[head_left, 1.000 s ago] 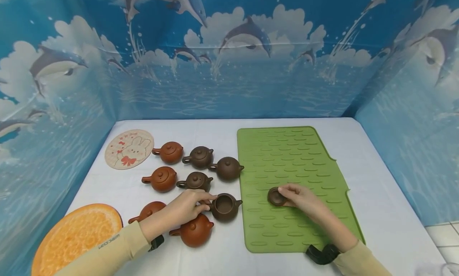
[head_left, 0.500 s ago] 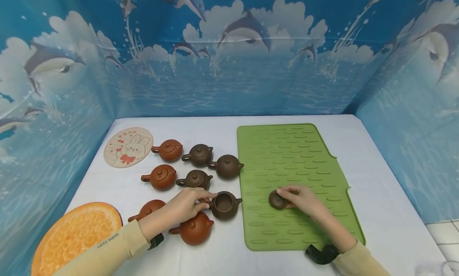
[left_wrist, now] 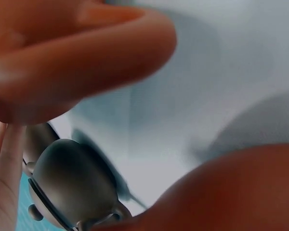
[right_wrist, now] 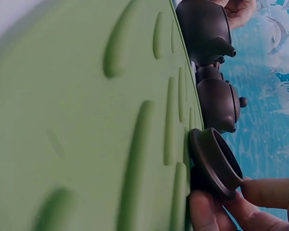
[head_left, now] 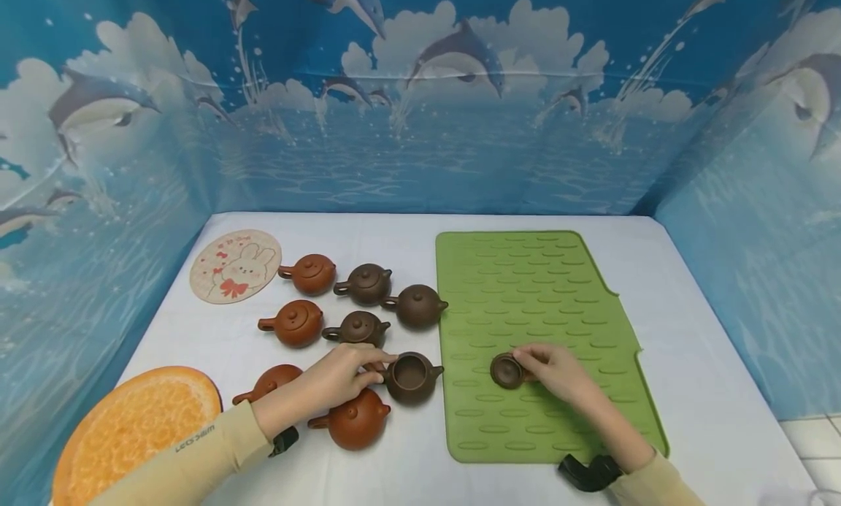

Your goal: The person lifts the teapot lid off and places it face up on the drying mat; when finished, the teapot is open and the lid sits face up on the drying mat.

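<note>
My left hand (head_left: 344,374) holds the handle of a dark brown teapot (head_left: 423,395) that stands lidless on the white table, its round opening facing up. The spout points right, close to the green mat. Over that mat, my right hand (head_left: 555,371) pinches a small dark brown lid (head_left: 507,371) between thumb and fingers. In the right wrist view, the lid (right_wrist: 214,163) is tilted, its hollow underside and rim showing, low over the mat. An orange-brown teapot (head_left: 358,422) sits just below my left wrist, and my forearm partly covers another reddish teapot (head_left: 276,380).
More lidded teapots stand to the back left: dark ones (head_left: 417,306), (head_left: 368,284) and reddish ones (head_left: 298,323). A green ridged mat (head_left: 512,272) covers the right middle. A bunny coaster (head_left: 236,266) and an orange-slice mat (head_left: 141,426) lie at the left.
My right hand has tipped the lid slightly and moved it a little nearer to me, so more of its inside shows. My left hand keeps its grip on the teapot handle.
</note>
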